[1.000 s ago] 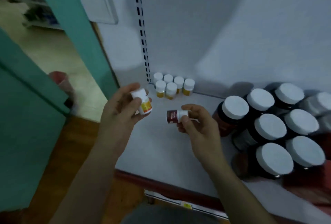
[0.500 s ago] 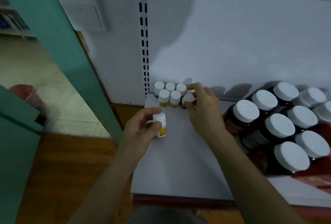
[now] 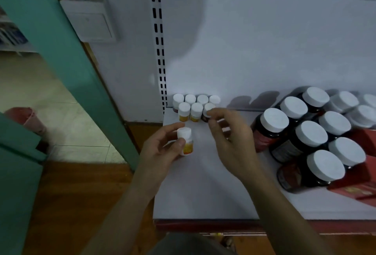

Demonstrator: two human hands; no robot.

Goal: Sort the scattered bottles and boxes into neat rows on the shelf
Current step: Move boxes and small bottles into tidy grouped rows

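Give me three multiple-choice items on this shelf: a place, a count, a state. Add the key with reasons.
1. Where does the group of small bottles stand on the shelf?
A. back-left corner
B. front edge
C. far right
2. How many bottles form that group's front row?
A. two
B. three
C. five
3. The yellow-labelled bottle is:
A. lying on its side
B. uncapped
C. gripped by the left hand
Key: 1 A, it sits beside the slotted upright; 2 B, three caps show in front of four; 3 C, thumb and fingers curl round it.
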